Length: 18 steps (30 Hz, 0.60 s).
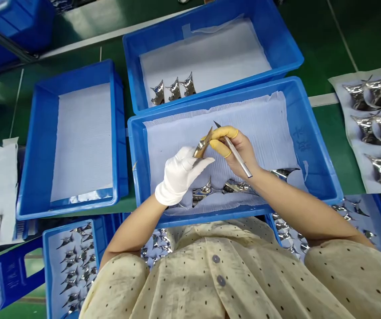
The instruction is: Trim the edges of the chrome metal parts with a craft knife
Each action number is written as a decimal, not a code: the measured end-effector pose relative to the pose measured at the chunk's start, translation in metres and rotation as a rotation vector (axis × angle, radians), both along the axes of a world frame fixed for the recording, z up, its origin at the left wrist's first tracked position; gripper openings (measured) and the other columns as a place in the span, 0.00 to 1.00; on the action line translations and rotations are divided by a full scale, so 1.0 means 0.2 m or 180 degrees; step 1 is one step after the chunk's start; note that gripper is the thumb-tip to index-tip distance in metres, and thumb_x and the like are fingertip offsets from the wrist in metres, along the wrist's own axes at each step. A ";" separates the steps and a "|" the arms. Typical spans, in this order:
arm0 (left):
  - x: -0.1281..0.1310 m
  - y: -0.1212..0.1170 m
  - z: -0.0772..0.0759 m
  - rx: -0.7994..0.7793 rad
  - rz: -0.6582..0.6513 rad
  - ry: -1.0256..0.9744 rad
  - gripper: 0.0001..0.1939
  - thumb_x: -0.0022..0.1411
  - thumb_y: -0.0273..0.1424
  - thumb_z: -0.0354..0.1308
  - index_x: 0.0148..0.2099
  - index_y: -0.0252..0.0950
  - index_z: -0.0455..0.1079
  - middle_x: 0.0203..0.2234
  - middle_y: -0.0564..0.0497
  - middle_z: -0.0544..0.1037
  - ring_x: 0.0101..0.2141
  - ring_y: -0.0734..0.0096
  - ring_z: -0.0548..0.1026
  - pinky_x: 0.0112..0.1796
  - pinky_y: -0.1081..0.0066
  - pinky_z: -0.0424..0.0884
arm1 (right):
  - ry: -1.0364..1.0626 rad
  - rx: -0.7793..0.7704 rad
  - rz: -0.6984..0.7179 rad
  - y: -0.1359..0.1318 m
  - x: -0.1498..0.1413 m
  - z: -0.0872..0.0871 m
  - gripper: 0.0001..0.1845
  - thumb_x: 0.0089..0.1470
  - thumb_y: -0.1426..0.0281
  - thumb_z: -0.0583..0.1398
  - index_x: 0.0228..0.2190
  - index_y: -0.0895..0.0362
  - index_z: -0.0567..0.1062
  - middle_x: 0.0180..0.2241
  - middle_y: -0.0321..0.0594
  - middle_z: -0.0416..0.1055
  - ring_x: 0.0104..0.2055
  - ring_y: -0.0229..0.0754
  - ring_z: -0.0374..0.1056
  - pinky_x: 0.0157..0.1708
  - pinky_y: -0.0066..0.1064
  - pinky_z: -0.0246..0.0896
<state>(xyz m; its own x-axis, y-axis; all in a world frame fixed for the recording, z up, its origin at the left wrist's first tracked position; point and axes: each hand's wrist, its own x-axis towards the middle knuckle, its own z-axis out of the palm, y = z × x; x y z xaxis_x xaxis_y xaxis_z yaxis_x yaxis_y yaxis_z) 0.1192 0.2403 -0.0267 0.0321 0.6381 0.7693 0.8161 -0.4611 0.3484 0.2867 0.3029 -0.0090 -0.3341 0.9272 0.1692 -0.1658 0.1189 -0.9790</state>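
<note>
My left hand (180,175), in a white fabric glove, pinches a curved, pointed metal part (202,144) with a gold-toned face. My right hand (233,150) has yellow finger cots and holds a slim steel craft knife (238,161) like a pen. Its blade tip (217,125) points away from me, and the knife lies just right of the held part. Below my hands, several shiny metal parts (221,188) rest on white padding (260,128) inside a blue plastic crate (217,213).
Blue crates lined with white padding (84,141) stand left and behind, one holding a row of 3 metal parts (173,88). Padded sheets and trays of similar parts lie around them on a green workbench (323,128). My speckled cream garment fills the bottom.
</note>
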 end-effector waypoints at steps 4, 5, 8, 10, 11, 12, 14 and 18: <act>-0.01 0.01 -0.01 0.0069 -0.0040 0.0106 0.14 0.72 0.46 0.64 0.46 0.41 0.73 0.31 0.53 0.82 0.29 0.73 0.81 0.27 0.73 0.71 | -0.0004 -0.0077 0.0014 -0.01 0.01 0.00 0.20 0.54 0.48 0.72 0.36 0.48 0.78 0.39 0.37 0.82 0.43 0.44 0.80 0.50 0.42 0.78; -0.01 0.01 -0.01 0.0033 -0.0108 0.0067 0.13 0.71 0.45 0.64 0.45 0.41 0.73 0.31 0.54 0.81 0.29 0.73 0.80 0.27 0.73 0.71 | -0.0021 -0.0064 -0.0014 -0.01 0.01 0.00 0.19 0.54 0.48 0.73 0.36 0.48 0.79 0.39 0.37 0.82 0.42 0.44 0.80 0.50 0.42 0.78; -0.02 0.01 0.02 -0.0213 -0.0285 -0.0303 0.12 0.72 0.42 0.64 0.41 0.40 0.73 0.26 0.56 0.78 0.24 0.75 0.75 0.27 0.73 0.69 | -0.0124 0.0063 -0.0142 -0.02 0.02 0.02 0.17 0.54 0.50 0.73 0.34 0.48 0.79 0.38 0.36 0.81 0.41 0.44 0.79 0.49 0.42 0.77; -0.03 0.01 0.04 -0.0570 -0.0456 -0.0705 0.11 0.74 0.40 0.62 0.40 0.39 0.73 0.21 0.59 0.73 0.21 0.77 0.71 0.28 0.72 0.68 | -0.0167 0.0160 -0.0195 -0.03 0.03 0.03 0.15 0.53 0.52 0.74 0.33 0.48 0.80 0.37 0.36 0.81 0.42 0.43 0.78 0.49 0.41 0.77; -0.04 0.01 0.05 -0.0775 -0.0539 -0.0883 0.11 0.75 0.39 0.61 0.40 0.39 0.74 0.20 0.59 0.71 0.20 0.77 0.69 0.28 0.72 0.69 | -0.0168 0.0197 -0.0198 -0.03 0.03 0.04 0.15 0.53 0.53 0.74 0.33 0.48 0.81 0.37 0.36 0.81 0.42 0.43 0.78 0.49 0.41 0.77; -0.04 0.00 0.06 -0.0938 -0.0612 -0.1011 0.11 0.76 0.38 0.60 0.40 0.39 0.74 0.20 0.59 0.71 0.20 0.77 0.69 0.29 0.72 0.69 | -0.0157 0.0226 -0.0193 -0.03 0.04 0.04 0.14 0.52 0.54 0.75 0.33 0.47 0.81 0.37 0.35 0.81 0.41 0.43 0.78 0.48 0.41 0.77; -0.05 0.01 0.06 -0.1024 -0.0675 -0.1110 0.11 0.76 0.37 0.59 0.40 0.39 0.74 0.23 0.58 0.73 0.21 0.78 0.69 0.29 0.72 0.70 | -0.0143 0.0256 -0.0186 -0.04 0.04 0.03 0.14 0.52 0.55 0.76 0.34 0.47 0.82 0.37 0.35 0.81 0.40 0.43 0.78 0.47 0.41 0.77; -0.05 0.01 0.05 -0.0528 -0.0526 -0.0875 0.06 0.74 0.33 0.62 0.41 0.39 0.74 0.32 0.53 0.80 0.28 0.75 0.77 0.33 0.72 0.73 | -0.0122 0.0290 -0.0232 -0.04 0.03 0.00 0.11 0.53 0.58 0.75 0.36 0.45 0.82 0.39 0.34 0.83 0.42 0.44 0.80 0.50 0.43 0.78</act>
